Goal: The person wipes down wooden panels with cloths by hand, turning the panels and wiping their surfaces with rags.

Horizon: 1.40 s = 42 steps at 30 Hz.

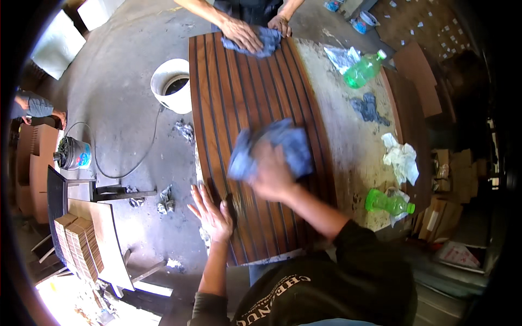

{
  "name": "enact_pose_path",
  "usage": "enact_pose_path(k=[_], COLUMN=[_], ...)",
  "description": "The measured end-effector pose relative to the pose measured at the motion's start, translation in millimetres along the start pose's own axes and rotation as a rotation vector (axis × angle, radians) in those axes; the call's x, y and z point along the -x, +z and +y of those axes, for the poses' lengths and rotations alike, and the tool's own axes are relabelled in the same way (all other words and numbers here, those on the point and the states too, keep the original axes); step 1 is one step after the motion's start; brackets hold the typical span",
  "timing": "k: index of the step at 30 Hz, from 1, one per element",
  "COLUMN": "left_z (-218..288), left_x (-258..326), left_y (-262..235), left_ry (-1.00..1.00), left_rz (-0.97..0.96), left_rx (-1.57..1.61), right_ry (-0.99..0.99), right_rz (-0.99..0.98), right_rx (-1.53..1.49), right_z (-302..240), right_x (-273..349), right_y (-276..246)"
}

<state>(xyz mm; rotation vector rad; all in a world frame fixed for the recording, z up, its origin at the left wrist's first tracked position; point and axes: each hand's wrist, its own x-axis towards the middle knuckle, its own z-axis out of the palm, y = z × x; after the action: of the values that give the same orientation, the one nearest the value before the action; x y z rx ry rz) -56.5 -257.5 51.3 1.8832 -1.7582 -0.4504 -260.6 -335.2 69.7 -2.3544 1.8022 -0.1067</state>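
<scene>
A brown wooden panel (239, 103) with dark lengthwise grooves lies on a stained worktable (348, 157). My right hand (272, 171) presses a blue cloth (293, 146) against the middle of the panel; both are smeared by motion. Over the panel's left edge rests my left hand (212, 214), fingers stretched and holding nothing. At the far end a co-worker's hand (242, 35) holds another blue cloth (261, 43) on the panel. The co-worker's other hand (279, 25) touches the far right corner.
Along the table's right side lie a green bottle (361, 70), a dark rag (370, 108), crumpled white paper (401, 157) and a second green bottle (389, 202). A white bucket (171, 87) stands left of the panel. Stacked cardboard pieces (79, 244) sit on a board at lower left.
</scene>
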Motion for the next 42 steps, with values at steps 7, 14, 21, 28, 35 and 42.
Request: enact_pose_path(k=[7, 14, 21, 28, 35, 42], left_z=[6, 0, 4, 2, 8, 8], left_x=[-4, 1, -1, -2, 2, 1], left_y=[1, -8, 0, -8, -12, 5], left_ry=[0.025, -0.02, -0.024, -0.044, -0.01, -0.034], left_rz=[0.018, 0.008, 0.038, -0.028, -0.048, -0.125], left_rx=[0.068, 0.105, 0.073, 0.071, 0.002, -0.002], right_ry=[0.108, -0.451, 0.217, -0.063, -0.02, 0.336], right_rz=[0.279, -0.125, 0.321, -0.019, 0.156, 0.175], right_rx=[-0.072, -0.114, 0.007, -0.07, -0.05, -0.062], right_z=[73, -49, 46, -46, 4, 46], right_x=[-88, -26, -175, -102, -321, -424], right_y=[-21, -3, -13, 5, -17, -35])
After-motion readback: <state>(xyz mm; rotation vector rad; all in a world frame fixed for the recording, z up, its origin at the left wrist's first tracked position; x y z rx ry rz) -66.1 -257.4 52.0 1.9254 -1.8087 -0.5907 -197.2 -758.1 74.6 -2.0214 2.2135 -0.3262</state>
